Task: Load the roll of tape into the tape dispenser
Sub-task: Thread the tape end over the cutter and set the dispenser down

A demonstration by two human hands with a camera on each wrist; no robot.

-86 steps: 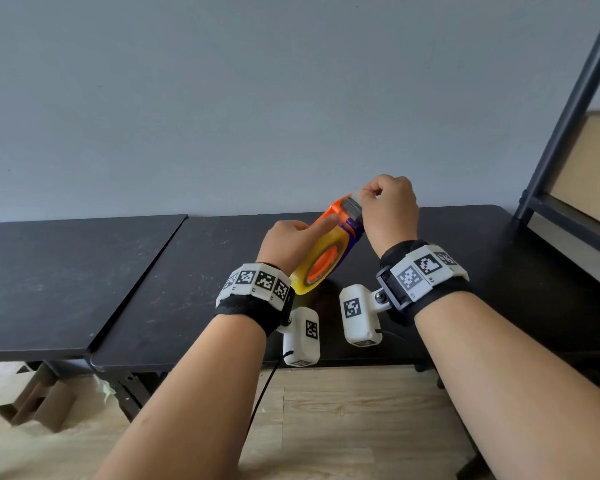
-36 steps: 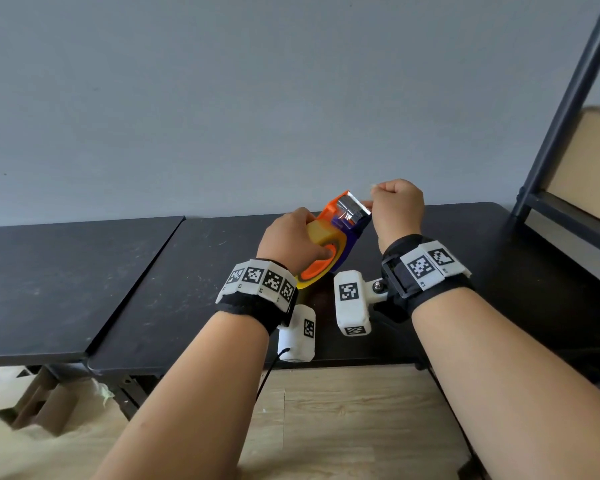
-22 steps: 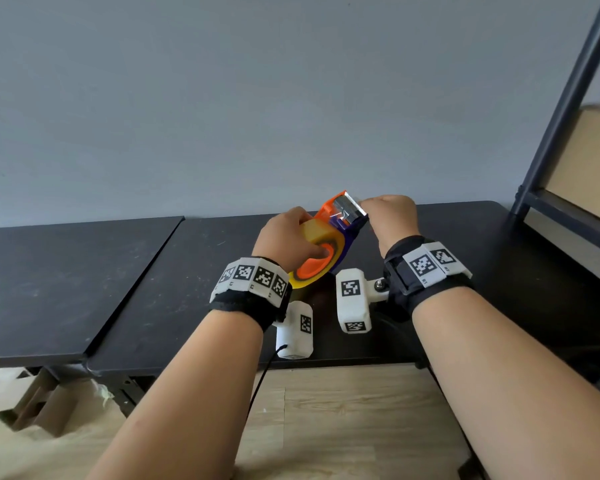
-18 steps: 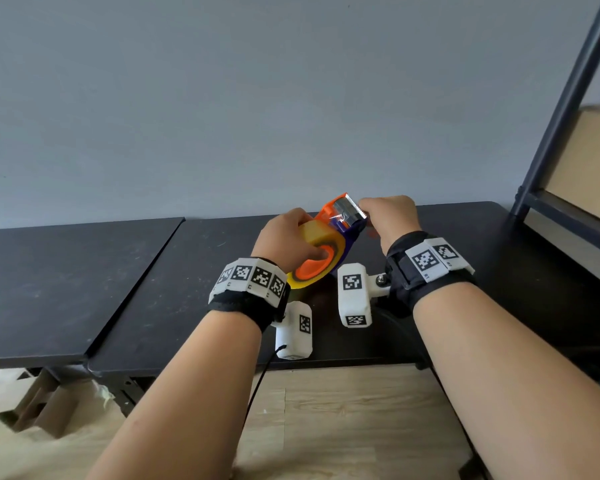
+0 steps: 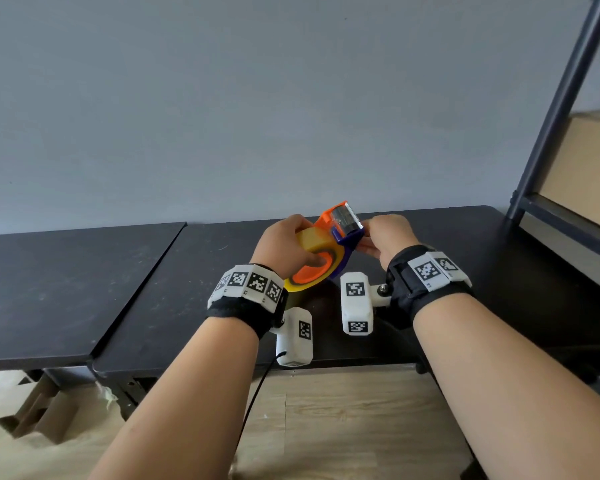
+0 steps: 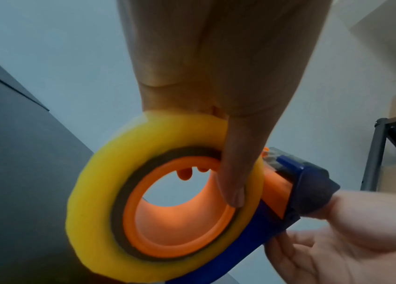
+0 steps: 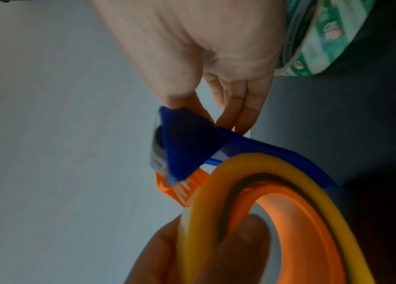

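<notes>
— Lowered a little since the earlier frames, and tipped so the toothed blade points up and away; right hand shifted from the blade edge down to the blue head.

— Left side first?

— Left hand wrapped over the yellow roll of tape, thumb laid across its face and tip at the rim of the orange hub, other fingers curled round the far side. Clamped on roll and dispenser together.

— And the roll?

— Seated on the hub of the tape dispenser, under the left fingers, held above the black table.

— Right side?

— Thumb and fingertips pinching the blue head just below the blade, remaining fingers loosely extended behind it.

— Progress?

— Mostly done, by the look: roll mounted. Clear tape seems to lie over the roller near the blade, though blurred. Left, probably: drawing the free end up to the teeth and pressing it down.

— Anything else?

— Green patterned roll behind the right palm.
</notes>
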